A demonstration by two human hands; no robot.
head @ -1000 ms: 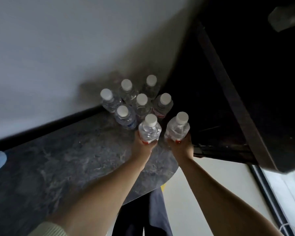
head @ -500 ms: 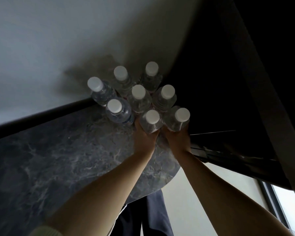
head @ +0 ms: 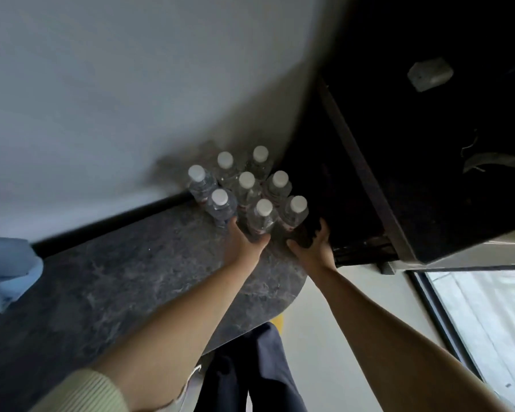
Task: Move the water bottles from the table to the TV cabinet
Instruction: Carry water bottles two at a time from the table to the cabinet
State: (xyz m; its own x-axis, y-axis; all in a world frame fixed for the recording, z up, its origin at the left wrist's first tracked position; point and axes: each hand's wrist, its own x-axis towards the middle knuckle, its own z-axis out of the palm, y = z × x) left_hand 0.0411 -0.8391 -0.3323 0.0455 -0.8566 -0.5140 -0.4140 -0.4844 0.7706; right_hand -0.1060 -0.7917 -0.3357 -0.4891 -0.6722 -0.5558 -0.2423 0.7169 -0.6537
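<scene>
A: Nearest me, my left hand (head: 244,242) rests at the front bottle (head: 262,218), fingers relaxed, gripping nothing. My right hand (head: 312,245) hangs open just beside the right bottle (head: 295,215).

B: And the rest?

A: Six bottles (head: 246,188) stand clustered behind, on the cabinet (head: 131,278) by the wall (head: 131,84). I'd draw both hands back straight, so no cap gets clipped.

Dim overall; daylight enters from the window (head: 485,316) at lower right. Upper right sinks into black. The wall (head: 101,84) bends with wide-angle distortion, and everything looks soft.
</scene>
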